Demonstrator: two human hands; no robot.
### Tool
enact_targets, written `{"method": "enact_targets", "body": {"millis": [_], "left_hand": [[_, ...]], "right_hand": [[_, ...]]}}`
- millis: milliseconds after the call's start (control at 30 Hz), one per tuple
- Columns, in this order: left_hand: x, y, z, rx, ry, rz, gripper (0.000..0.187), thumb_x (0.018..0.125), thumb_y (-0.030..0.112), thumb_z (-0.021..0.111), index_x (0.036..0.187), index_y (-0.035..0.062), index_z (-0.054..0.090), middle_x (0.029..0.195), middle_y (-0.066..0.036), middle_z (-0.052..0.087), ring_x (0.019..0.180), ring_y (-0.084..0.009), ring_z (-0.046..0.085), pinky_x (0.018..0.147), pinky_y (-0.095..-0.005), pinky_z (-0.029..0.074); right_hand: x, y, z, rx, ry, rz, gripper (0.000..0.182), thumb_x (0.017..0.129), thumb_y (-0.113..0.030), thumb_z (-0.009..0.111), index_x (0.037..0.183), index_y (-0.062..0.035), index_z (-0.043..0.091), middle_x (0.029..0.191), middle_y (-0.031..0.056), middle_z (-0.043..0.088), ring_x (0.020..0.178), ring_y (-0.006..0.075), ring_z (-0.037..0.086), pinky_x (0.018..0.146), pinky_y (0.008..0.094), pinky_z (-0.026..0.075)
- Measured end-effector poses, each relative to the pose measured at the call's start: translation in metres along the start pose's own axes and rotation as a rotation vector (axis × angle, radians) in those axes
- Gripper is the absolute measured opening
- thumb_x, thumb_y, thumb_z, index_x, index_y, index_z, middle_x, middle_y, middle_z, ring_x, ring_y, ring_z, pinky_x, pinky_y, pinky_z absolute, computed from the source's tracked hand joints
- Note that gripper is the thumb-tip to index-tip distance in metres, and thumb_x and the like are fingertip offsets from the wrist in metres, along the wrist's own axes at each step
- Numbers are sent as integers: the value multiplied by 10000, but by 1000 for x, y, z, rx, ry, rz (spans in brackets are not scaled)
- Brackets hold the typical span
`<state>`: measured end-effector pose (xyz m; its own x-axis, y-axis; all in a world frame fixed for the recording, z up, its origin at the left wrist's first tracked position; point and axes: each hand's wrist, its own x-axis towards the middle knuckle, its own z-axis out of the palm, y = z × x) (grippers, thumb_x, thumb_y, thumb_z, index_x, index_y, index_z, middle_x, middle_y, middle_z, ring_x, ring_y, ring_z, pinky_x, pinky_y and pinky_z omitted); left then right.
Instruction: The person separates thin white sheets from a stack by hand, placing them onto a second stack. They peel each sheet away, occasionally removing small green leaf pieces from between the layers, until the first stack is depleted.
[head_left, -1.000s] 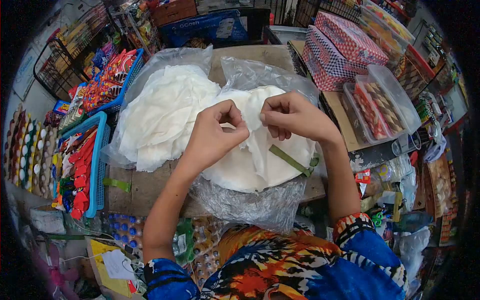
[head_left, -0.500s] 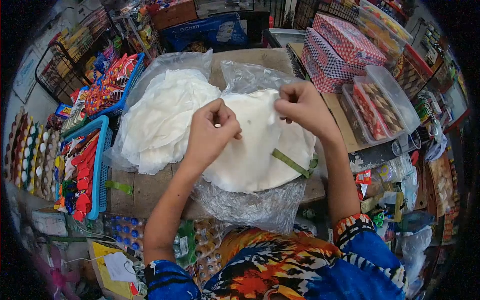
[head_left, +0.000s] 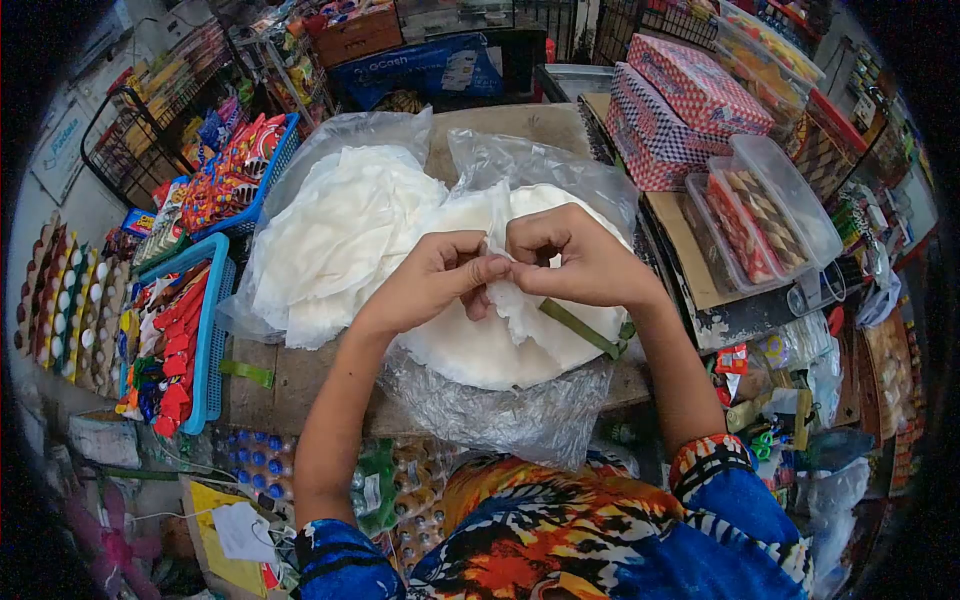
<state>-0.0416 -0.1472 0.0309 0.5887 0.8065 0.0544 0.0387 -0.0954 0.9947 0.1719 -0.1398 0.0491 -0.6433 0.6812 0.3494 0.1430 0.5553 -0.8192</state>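
Wrappers, thin, white and round, lie in a stack [head_left: 490,340] on a clear plastic bag [head_left: 500,410] spread over the wooden counter [head_left: 290,375], right in front of the person. Both hands meet over the middle of the stack. The left hand [head_left: 430,280] and the right hand [head_left: 580,262] each pinch the same crumpled sheet [head_left: 505,290] between thumb and fingertips, knuckles almost touching, the sheet's edge lifted off the pile.

A green strip [head_left: 580,328] lies across the stack's right side, just under the right wrist. A second, looser heap of sheets [head_left: 340,230] sits in its own bag to the left, touching the first. The near edge of the counter is bare wood, with the bag hanging over it; little free room is left on either side.

To the left, blue baskets [head_left: 205,330] hold red snack packets. To the right, a clear tub [head_left: 790,190] holds striped wafer rolls, and checked red boxes [head_left: 680,100] are stacked behind it.

Half a second ago the hands were spread apart, holding a sheet stretched flat; now they have drawn together and the sheet is bunched.
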Motion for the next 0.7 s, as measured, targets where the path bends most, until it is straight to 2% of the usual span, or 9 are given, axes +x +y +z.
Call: {"method": "enact_targets", "body": {"millis": [100,200,300,400,467,533,567,633,700], "left_hand": [[-3,6,0,2,-3,-12,322,921,322,656,825,16,633,662,19,579,558,-43,523,521,-207,440],[-4,15,0,197,171,-66,302,916,260,652,727,28,610,611,35,534,547,-27,476,503,-202,383],[-5,15,-8,253,378,28,267,911,201,633,689,59,593,600,33,519,507,-28,444,469,-195,354],[-3,9,-12,211,420,-43,247,891,136,630,674,30,577,695,12,553,598,-24,482,512,-187,358],[2,3,-7,359,392,264,225,857,104,636,702,-34,548,843,-20,571,663,-49,475,581,-221,392],[5,1,4,331,365,308,215,845,87,640,720,-56,539,920,-41,571,687,-60,492,589,-225,408],[5,0,7,303,338,351,209,832,70,644,738,-78,530,997,-61,571,710,-72,509,598,-229,424],[4,-3,10,349,293,332,186,825,62,642,753,-84,552,1006,-91,583,696,-88,533,621,-238,454],[2,3,19,379,272,308,163,816,50,639,772,-89,567,1017,-102,580,669,-87,529,624,-237,456]], "right_hand": [[-1,-5,-3,-14,-1,-4,242,748,-116,630,637,24,467,560,21,429,576,76,395,513,287,339],[-4,-1,-16,-52,209,145,268,720,-125,619,574,10,438,508,-2,400,521,61,359,460,288,298],[-5,7,-27,-71,286,249,269,714,-130,612,553,0,439,504,-18,403,506,55,364,441,285,288],[-5,8,-25,-53,243,313,293,739,-169,621,551,-7,464,501,-14,432,492,63,416,437,276,313],[-4,6,-24,-36,199,339,334,761,-211,656,561,-8,482,501,-3,443,492,66,447,442,278,333],[0,0,-21,-176,179,365,436,784,-364,725,629,12,568,508,50,499,511,110,516,479,311,387],[2,3,-17,-174,180,364,436,784,-364,725,629,12,568,508,50,499,511,110,516,479,311,387],[7,9,-5,-399,385,72,533,777,-486,736,735,36,638,543,126,542,546,179,567,535,352,425],[4,0,-6,-412,326,112,479,811,-421,710,791,55,655,597,183,573,579,235,586,570,366,437]]}}
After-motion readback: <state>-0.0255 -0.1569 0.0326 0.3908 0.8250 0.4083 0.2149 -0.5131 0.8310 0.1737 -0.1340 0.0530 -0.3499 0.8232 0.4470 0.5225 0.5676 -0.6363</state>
